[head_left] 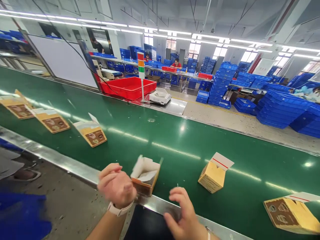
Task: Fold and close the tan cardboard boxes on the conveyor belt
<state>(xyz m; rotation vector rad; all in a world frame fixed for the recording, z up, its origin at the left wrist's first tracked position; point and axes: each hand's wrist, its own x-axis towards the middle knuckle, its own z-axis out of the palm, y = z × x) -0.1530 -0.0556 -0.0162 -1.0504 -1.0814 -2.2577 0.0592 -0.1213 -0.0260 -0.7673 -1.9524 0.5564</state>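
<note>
An open carton with raised white flaps stands at the near edge of the green conveyor belt in front of me. Just left of it is my left hand, somewhat blurred, its fingers loosely curled and slightly apart with nothing visible in them. A pale band circles that wrist. My right hand hovers right of the carton, over the metal edge, thumb and fingers spread and holding nothing. Farther right on the belt sits a yellow carton with its white, red-striped lid flap up. Another brown-and-yellow carton lies at the right edge.
Several open brown cartons stand on the belt to the left. Across it are a red tray, a signal light and a small scale. Blue crates are stacked beyond; people sit at far benches.
</note>
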